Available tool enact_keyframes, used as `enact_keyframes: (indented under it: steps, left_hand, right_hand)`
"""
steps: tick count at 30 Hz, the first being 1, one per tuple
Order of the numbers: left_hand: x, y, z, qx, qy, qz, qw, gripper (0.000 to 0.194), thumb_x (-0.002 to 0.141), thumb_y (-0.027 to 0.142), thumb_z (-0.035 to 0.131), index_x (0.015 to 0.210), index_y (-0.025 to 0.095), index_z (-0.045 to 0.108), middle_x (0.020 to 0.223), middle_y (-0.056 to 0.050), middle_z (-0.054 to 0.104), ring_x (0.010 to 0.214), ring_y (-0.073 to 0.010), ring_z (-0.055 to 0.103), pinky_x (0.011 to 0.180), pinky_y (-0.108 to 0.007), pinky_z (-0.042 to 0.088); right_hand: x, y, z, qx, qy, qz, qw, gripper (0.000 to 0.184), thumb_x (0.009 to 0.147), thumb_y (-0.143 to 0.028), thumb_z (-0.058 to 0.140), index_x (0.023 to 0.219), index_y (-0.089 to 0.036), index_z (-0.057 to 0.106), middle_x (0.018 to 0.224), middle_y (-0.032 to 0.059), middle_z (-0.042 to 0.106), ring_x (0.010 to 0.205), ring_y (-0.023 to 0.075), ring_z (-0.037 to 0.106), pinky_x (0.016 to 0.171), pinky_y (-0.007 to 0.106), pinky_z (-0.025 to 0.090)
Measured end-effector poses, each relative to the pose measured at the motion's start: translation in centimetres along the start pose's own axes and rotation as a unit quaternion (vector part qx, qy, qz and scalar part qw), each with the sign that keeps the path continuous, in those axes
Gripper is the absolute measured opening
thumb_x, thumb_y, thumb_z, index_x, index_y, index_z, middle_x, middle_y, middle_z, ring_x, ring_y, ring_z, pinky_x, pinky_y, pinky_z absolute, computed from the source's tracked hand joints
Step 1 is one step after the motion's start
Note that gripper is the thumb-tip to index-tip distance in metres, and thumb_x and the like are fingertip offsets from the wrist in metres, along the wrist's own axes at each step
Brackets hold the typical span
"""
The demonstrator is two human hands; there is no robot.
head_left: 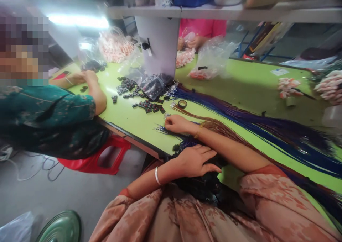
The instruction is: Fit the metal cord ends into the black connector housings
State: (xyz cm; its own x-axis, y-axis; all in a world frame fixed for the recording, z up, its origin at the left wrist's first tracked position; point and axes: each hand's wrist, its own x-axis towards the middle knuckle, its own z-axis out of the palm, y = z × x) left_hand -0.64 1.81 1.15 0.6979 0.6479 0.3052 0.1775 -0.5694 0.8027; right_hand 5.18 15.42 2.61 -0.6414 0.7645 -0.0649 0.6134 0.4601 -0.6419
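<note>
My left hand (195, 161), a silver bangle on its wrist, lies palm down with fingers stretched over a dark heap of black pieces (210, 187) at the table edge. Beyond it, my right hand (177, 124) has its fingers curled together; what they hold, if anything, is hidden. Blue wires with bare metal tips (161, 129) stick out just left of that hand. A bundle of brown wires (220, 126) runs beside my right forearm. Small black connectors (150, 105) lie scattered ahead, near a roll of black tape (182, 104).
Long blue and purple wires (240, 115) stretch across the green table (123, 124). An upright panel (157, 46) and plastic bags stand behind. At left a co-worker in a green top (50, 103) sits on a red stool (117, 156); another person in pink (205, 28) sits opposite.
</note>
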Motion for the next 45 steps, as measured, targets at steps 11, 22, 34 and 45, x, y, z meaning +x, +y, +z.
enact_keyframes:
  steps: [11,22,34,45]
  left_hand:
    - [-2.1,-10.5,-13.3,0.181,0.366,-0.231,0.883,0.028,0.088,0.021,0.044,0.102,0.016,0.067,0.109,-0.017,0.061,0.106,-0.0308,0.051,0.099,-0.045,0.034]
    - [-3.4,-14.0,-16.5,0.341,0.237,-0.342,0.843,0.015,0.081,0.015,0.052,0.093,0.019,0.059,0.095,-0.012,0.059,0.091,-0.0268,0.053,0.081,-0.039,0.039]
    - [-4.5,-9.9,-14.7,-0.35,0.405,-0.269,0.801,0.031,0.07,0.015,0.069,0.1,0.017,0.062,0.083,-0.003,0.065,0.077,-0.0122,0.061,0.069,-0.023,0.049]
    - [-4.2,-9.8,-11.1,-0.539,0.352,-0.282,0.711,0.019,0.078,0.006,0.06,0.096,0.013,0.065,0.08,-0.005,0.068,0.074,-0.0095,0.065,0.074,-0.021,0.054]
  right_hand:
    - [-0.7,0.4,4.1,-0.154,0.023,0.07,0.985,0.015,0.083,-0.02,0.052,0.083,-0.017,0.067,0.087,0.0093,0.07,0.075,0.0185,0.059,0.062,0.027,0.032]
    - [-1.4,0.0,3.5,-0.116,0.07,0.038,0.99,0.013,0.083,-0.018,0.048,0.086,-0.017,0.061,0.081,0.0072,0.067,0.068,0.0163,0.055,0.062,0.026,0.031]
    - [-1.2,-0.3,3.3,0.068,0.144,-0.001,0.987,0.007,0.074,-0.018,0.051,0.072,-0.017,0.057,0.06,-0.003,0.054,0.057,0.0099,0.044,0.057,0.022,0.03]
    - [-1.6,-0.4,3.5,0.074,0.158,-0.036,0.984,0.014,0.077,-0.027,0.052,0.067,-0.017,0.055,0.058,-0.0033,0.052,0.054,0.009,0.041,0.053,0.022,0.026]
